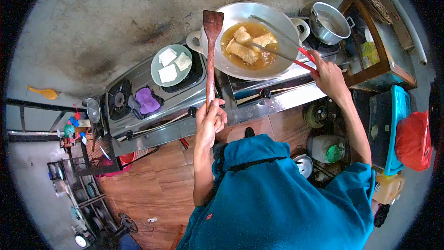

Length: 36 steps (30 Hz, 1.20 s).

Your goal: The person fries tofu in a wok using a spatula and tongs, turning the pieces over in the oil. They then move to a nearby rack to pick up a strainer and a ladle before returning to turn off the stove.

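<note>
My left hand (211, 121) grips the handle of a wooden spatula (211, 51), held upright with its flat blade beside the wok's left rim. In my right hand (329, 75) is a pair of tongs (305, 60) with red handles. Its two metal arms are spread and reach over the wok (249, 10), one tip down by the frying pieces. Several golden folded pieces (241, 52) lie in bubbling oil (252, 66) at the wok's bottom. Left of the wok, a pale green plate (157, 75) carries several white folded pieces (168, 73).
A lidless metal pot (330, 24) stands right of the wok, near a wood-framed glass cabinet (386, 71). Purple cloth (147, 101) lies on the stove (132, 119) beside the left burner (119, 100). A red plastic bag (413, 141) hangs at far right. Dish racks (88, 199) stand lower left.
</note>
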Each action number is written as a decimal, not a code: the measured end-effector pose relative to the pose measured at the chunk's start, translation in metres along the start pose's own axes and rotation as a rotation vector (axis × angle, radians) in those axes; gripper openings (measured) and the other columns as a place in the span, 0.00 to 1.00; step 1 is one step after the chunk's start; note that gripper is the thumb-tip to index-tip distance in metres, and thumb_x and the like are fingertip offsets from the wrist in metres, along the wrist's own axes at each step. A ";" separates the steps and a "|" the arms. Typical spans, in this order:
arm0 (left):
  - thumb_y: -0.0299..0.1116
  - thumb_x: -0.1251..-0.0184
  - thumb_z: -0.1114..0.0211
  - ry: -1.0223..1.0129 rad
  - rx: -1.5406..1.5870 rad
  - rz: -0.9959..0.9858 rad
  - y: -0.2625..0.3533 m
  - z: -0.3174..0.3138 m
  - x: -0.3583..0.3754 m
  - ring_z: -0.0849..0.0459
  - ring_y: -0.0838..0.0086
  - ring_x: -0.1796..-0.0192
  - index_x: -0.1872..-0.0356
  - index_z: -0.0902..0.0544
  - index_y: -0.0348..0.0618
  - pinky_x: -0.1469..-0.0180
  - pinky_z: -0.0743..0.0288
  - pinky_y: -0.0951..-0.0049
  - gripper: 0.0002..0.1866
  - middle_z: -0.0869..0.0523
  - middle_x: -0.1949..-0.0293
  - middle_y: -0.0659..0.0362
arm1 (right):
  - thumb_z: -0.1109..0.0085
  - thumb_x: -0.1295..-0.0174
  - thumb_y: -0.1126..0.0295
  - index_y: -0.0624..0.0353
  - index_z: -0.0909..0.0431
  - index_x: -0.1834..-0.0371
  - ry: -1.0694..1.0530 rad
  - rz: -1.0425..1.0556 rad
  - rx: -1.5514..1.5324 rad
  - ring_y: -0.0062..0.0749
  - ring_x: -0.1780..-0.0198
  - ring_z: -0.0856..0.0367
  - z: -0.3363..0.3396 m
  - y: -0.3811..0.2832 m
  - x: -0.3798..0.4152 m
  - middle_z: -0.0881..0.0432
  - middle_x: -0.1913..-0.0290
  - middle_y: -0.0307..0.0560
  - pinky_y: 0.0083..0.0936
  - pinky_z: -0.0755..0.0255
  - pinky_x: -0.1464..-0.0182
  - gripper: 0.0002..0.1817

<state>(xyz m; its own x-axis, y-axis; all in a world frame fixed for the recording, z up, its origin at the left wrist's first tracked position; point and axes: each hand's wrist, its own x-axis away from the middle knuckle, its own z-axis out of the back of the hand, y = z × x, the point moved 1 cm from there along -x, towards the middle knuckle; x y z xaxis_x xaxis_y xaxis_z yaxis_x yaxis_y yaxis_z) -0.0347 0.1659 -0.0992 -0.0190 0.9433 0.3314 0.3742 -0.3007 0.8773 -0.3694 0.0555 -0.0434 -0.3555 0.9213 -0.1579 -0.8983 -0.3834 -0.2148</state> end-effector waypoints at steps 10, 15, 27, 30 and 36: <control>0.40 0.26 0.49 0.033 0.003 -0.032 -0.006 -0.001 0.008 0.41 0.89 0.88 0.56 0.26 0.35 0.87 0.49 0.85 0.15 0.25 0.83 0.59 | 0.50 0.45 0.77 0.63 0.40 0.42 -0.061 0.138 0.284 0.52 0.75 0.19 -0.017 -0.005 -0.020 0.20 0.77 0.57 0.45 0.27 0.75 0.25; 0.41 0.25 0.50 0.033 0.007 -0.004 -0.010 -0.003 0.011 0.42 0.89 0.89 0.56 0.26 0.35 0.86 0.49 0.84 0.16 0.25 0.82 0.59 | 0.47 0.48 0.78 0.63 0.40 0.43 -0.107 0.056 0.337 0.47 0.76 0.18 -0.026 -0.022 -0.024 0.21 0.78 0.54 0.40 0.26 0.77 0.26; 0.42 0.25 0.50 -0.004 0.000 -0.024 -0.011 -0.005 0.019 0.42 0.89 0.90 0.56 0.27 0.37 0.88 0.49 0.86 0.16 0.26 0.81 0.61 | 0.49 0.47 0.80 0.58 0.41 0.42 0.066 0.043 0.175 0.53 0.74 0.19 -0.044 0.000 -0.031 0.20 0.73 0.58 0.44 0.26 0.76 0.27; 0.42 0.26 0.50 -0.004 -0.002 -0.033 -0.010 -0.005 0.021 0.42 0.89 0.90 0.56 0.27 0.37 0.88 0.49 0.86 0.16 0.26 0.81 0.61 | 0.51 0.47 0.80 0.59 0.39 0.44 0.124 0.066 0.181 0.53 0.74 0.18 -0.043 0.005 -0.033 0.20 0.74 0.58 0.45 0.26 0.75 0.24; 0.42 0.25 0.50 0.020 0.006 -0.026 -0.011 -0.003 0.024 0.43 0.89 0.90 0.58 0.28 0.37 0.88 0.49 0.86 0.15 0.26 0.82 0.62 | 0.51 0.47 0.79 0.61 0.39 0.43 0.139 0.091 0.213 0.52 0.75 0.19 -0.049 0.009 -0.035 0.20 0.75 0.57 0.45 0.26 0.75 0.25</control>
<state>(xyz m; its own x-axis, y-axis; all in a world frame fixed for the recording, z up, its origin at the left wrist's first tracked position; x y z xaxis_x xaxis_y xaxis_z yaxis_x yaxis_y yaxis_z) -0.0424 0.1916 -0.1001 -0.0474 0.9478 0.3152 0.3790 -0.2749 0.8836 -0.3528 0.0168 -0.0876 -0.4115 0.8602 -0.3014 -0.9036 -0.4283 0.0113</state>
